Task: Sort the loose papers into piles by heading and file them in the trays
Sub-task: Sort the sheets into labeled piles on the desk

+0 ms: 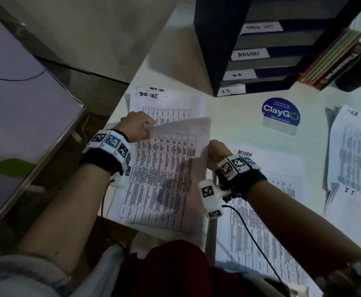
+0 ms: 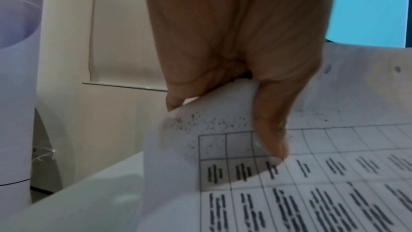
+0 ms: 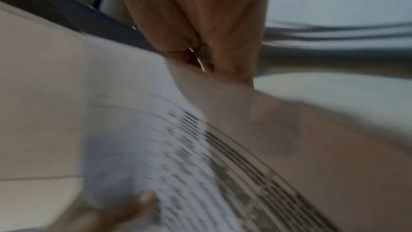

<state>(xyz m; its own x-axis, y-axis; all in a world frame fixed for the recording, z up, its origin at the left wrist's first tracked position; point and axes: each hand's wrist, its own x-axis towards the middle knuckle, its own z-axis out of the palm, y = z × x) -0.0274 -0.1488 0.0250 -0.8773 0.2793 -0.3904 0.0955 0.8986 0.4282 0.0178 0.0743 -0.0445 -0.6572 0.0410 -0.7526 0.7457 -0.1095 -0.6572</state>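
Observation:
I hold a loose stack of printed table sheets (image 1: 164, 179) above the table's near edge. My left hand (image 1: 142, 127) pinches its top left corner; in the left wrist view the thumb (image 2: 272, 130) presses on the printed grid (image 2: 312, 191). My right hand (image 1: 213, 152) grips the right edge, where the top sheet (image 1: 186, 128) bends upward. The right wrist view is blurred and shows the right hand (image 3: 200, 24) pinching the curved sheet (image 3: 174, 147). Sorted piles lie on the table: TASK LIST (image 1: 175, 99), ADMIN (image 1: 265, 221), H.R. (image 1: 357, 146), I.T. (image 1: 351, 202).
A dark stacked tray unit (image 1: 213, 61) stands at the back with labels TASK LIST, ADMIN, H.R and I.T. Coloured books (image 1: 334, 58) lean to its right. A blue ClayGo sticker (image 1: 281, 113) is on the white table. A grey cabinet (image 1: 25, 108) stands to the left.

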